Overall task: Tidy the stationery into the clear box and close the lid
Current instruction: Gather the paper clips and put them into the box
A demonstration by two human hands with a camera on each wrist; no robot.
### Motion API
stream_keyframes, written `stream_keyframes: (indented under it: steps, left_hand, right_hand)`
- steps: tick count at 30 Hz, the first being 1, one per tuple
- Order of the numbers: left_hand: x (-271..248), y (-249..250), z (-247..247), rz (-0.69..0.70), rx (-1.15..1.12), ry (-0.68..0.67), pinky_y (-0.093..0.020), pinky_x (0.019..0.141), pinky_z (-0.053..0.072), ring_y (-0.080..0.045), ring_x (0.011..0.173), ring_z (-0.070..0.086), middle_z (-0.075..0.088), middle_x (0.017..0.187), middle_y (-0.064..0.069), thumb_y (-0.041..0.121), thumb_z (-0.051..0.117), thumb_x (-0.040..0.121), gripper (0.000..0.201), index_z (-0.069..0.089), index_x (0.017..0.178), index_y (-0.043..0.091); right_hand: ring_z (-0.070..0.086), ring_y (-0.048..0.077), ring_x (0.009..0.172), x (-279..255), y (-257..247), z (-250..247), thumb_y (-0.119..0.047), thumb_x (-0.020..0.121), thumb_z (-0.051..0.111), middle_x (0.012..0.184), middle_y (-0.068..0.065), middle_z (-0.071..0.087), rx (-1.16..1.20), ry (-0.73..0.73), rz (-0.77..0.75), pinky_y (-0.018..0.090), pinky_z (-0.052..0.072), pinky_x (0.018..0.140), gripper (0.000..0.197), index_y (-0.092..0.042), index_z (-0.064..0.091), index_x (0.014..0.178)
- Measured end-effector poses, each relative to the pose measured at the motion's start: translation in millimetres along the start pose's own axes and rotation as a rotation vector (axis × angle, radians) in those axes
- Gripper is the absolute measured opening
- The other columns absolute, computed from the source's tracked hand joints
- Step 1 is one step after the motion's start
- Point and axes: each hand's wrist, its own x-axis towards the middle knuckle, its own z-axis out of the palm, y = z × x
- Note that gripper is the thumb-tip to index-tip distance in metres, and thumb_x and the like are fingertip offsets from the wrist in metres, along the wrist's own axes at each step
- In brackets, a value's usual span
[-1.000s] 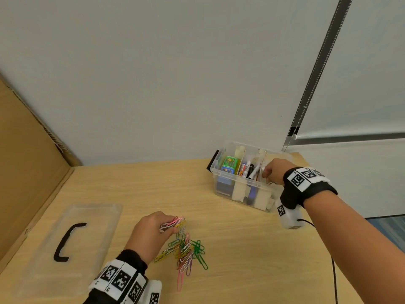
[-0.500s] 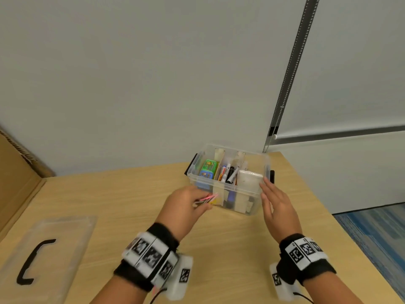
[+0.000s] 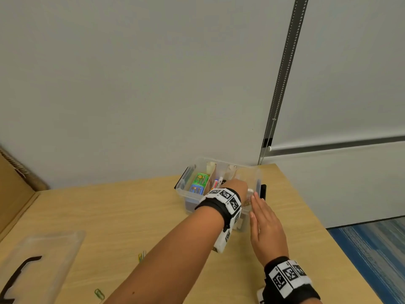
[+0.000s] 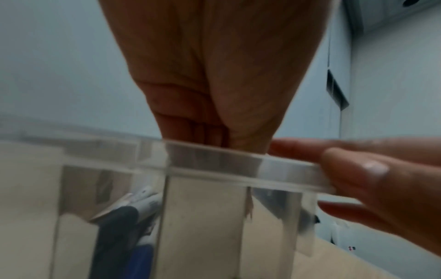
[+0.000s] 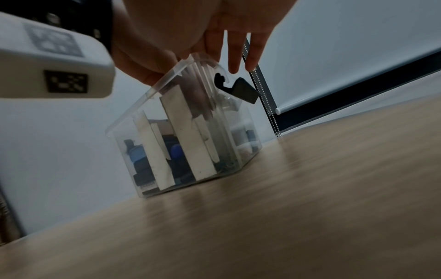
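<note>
Pale wall is backing the tabletop where the box is sitting. Left hand is reaching into its right compartment, fingers bunched, contents hidden, seemingly dropping clips. Right hand, fingers straight, is steadying the box's right rim. Left of the box, the lid and stray clips are waiting.

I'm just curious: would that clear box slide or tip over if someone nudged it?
The clear box would probably slide rather than tip: it sits on a flat base on the smooth table. It looks like thin plastic, so likely light, though the pens inside add weight. The right hand rests against its rim, perhaps steadying it.
</note>
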Motion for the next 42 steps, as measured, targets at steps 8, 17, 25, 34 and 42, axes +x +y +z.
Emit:
stream_keyframes:
  steps: [8, 17, 25, 34, 42]
  left_hand:
    - [-43, -20, -11, 0.145, -0.247, 0.237, -0.034, 0.102, 0.044, -0.020, 0.113, 0.059, 0.064, 0.123, -0.005, 0.018, 0.049, 0.096, 0.031, 0.061, 0.124, 0.014]
    - [-160, -144, 75, -0.080, -0.414, 0.416, -0.026, 0.099, 0.045, -0.005, 0.109, 0.058, 0.064, 0.120, 0.010, 0.030, 0.056, 0.092, 0.027, 0.063, 0.118, 0.027]
    - [-235, -213, 158, -0.314, -0.375, 0.114, -0.028, 0.106, 0.035, -0.012, 0.125, 0.040, 0.042, 0.140, 0.010, 0.050, 0.068, 0.078, 0.072, 0.038, 0.140, 0.031]
    - [-232, -211, 182, -0.149, -0.332, 0.030, -0.032, 0.107, 0.035, -0.011, 0.123, 0.026, 0.024, 0.142, 0.015, 0.049, 0.079, 0.061, 0.112, 0.009, 0.148, 0.041]
    - [-215, -212, 172, 0.001, -0.273, 0.087, -0.027, 0.096, 0.042, -0.015, 0.111, 0.050, 0.045, 0.126, 0.006, 0.023, 0.064, 0.085, 0.054, 0.046, 0.136, 0.033]
  right_hand:
    - [0.034, 0.009, 0.139, 1, 1, 0, -0.034, 0.099, 0.026, 0.152, -0.011, 0.031, 0.011, -0.015, -0.014, 0.036, 0.037, 0.110, 0.049, -0.024, 0.032, 0.146]
    - [0.018, 0.019, 0.145, -1, -50, -14, -0.035, 0.097, 0.030, 0.154, -0.003, 0.027, -0.067, 0.001, -0.011, 0.039, 0.023, 0.116, 0.053, -0.014, 0.034, 0.146]
    - [0.047, 0.010, 0.108, -48, -141, 25, -0.063, 0.083, 0.051, 0.127, -0.008, 0.036, 0.057, -0.710, -0.014, 0.024, 0.046, 0.090, 0.070, -0.020, 0.039, 0.137]
    - [0.045, 0.022, 0.111, -79, -199, 87, -0.065, 0.068, 0.067, 0.124, 0.004, 0.032, -0.068, -0.926, 0.140, 0.034, 0.046, 0.093, 0.086, -0.014, 0.035, 0.130]
    - [0.049, 0.024, 0.109, -76, -215, 101, -0.019, 0.093, 0.050, 0.127, 0.008, 0.039, -0.071, -0.847, 0.174, 0.031, 0.045, 0.090, 0.034, -0.013, 0.043, 0.126]
